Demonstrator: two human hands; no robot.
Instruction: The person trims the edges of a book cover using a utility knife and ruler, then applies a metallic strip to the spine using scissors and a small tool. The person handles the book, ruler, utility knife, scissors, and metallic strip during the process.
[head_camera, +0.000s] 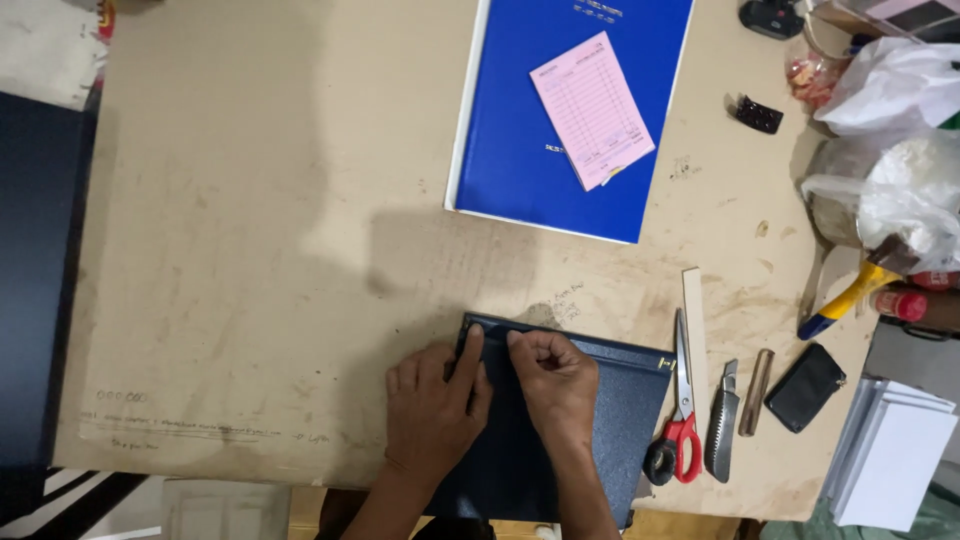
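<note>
A dark navy book cover (620, 410) lies flat at the near edge of the tan work table (260, 250). My left hand (435, 405) rests on its left part, index finger stretched along the left edge up to the top corner. My right hand (555, 380) presses on the cover beside it, fingers curled with the fingertips on the top edge. Both hands touch each other near the cover's upper left corner. Neither hand lifts anything.
Right of the cover lie red-handled scissors (680, 420), a utility knife (723, 420), a thin wooden strip (694, 320), a metal rod (755, 392) and a black pouch (805, 387). A blue book (520, 150) with a pink slip (592, 108) lies farther back. Plastic bags (890, 150) crowd the right side.
</note>
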